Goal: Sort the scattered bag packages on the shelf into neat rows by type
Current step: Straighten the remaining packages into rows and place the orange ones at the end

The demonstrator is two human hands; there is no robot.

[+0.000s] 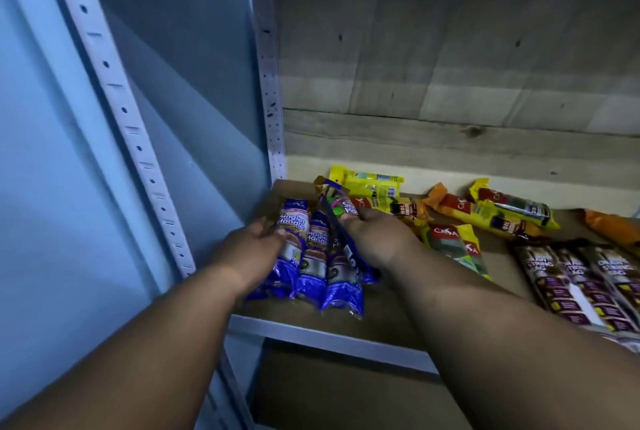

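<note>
Blue "Single Handle" bag packages lie side by side in a row at the shelf's front left corner. My left hand rests on the leftmost one, fingers curled over its edge. My right hand grips a dark blue package with green and pink print, tilted over the row's right side. Yellow and orange packages lie scattered behind and to the right. Dark "Draw String Bag" packages sit in a row at the right.
The shelf board has a metal front rail. A perforated upright post stands at the back left, beside a cardboard flap. A wooden wall closes the back. A lower shelf lies beneath.
</note>
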